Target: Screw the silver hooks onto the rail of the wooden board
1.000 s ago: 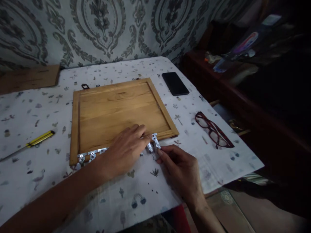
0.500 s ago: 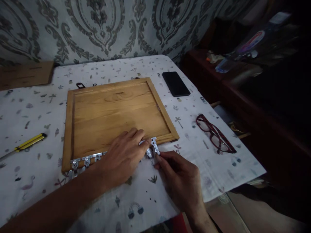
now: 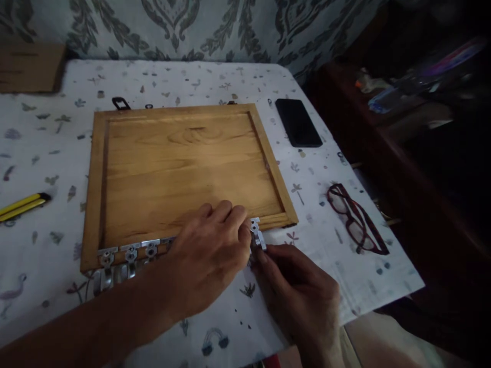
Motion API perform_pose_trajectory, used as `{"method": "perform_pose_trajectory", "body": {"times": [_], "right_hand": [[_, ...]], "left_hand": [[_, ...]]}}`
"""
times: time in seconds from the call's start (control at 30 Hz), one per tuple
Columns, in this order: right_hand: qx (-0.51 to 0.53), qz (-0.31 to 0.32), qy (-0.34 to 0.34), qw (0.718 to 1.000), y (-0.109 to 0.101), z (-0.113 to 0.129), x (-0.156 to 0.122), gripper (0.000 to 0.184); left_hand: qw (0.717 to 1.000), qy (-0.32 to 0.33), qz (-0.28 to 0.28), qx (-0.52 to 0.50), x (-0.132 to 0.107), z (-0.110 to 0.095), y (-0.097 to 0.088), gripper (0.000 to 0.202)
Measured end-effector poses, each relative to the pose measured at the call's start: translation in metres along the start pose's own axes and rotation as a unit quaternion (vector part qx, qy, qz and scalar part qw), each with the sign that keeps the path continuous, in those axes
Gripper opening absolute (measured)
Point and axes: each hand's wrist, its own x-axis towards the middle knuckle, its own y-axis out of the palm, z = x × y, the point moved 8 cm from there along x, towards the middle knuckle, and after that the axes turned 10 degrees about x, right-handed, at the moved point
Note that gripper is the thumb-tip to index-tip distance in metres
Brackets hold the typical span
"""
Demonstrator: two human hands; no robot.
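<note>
A framed wooden panel [image 3: 184, 168] lies flat on the table, its near edge lined with several silver metal hinges [image 3: 131, 252]. My left hand [image 3: 215, 255] is closed over this edge, right of the middle. Its curled fingertips press at a metal hinge [image 3: 260, 237] near the panel's right corner, partly hiding it. Just below, thumb and forefinger of my right hand [image 3: 303, 291] pinch the lower end of that hinge. The hinges under my left hand and forearm are hidden.
A black phone [image 3: 298, 122] and red-framed glasses [image 3: 356, 220] lie right of the panel. To the left are a yellow-and-black cutter [image 3: 23, 205] and a piece of cardboard [image 3: 30, 69]. The patterned tablecloth [image 3: 215, 84] reaches the wall; the table's right edge drops off beside dark furniture [image 3: 383, 138].
The view has shifted and tilted down, so the panel appears larger and less of the wall shows. Both hands stay at the same hinge; my left fingers now cover more of it.
</note>
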Motion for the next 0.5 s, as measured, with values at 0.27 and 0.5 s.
{"method": "perform_pose_trajectory", "body": {"times": [0.27, 0.5], "right_hand": [[-0.005, -0.004, -0.028, 1.000, -0.0004, 0.0046, 0.0001, 0.027], [-0.011, -0.011, -0.017, 1.000, 0.0022, 0.0048, 0.0002, 0.017]], "left_hand": [[1.000, 0.009, 0.015, -0.006, 0.0030, -0.0001, 0.0016, 0.021], [1.000, -0.002, -0.007, 0.003, 0.0007, 0.0020, -0.0003, 0.021]]}}
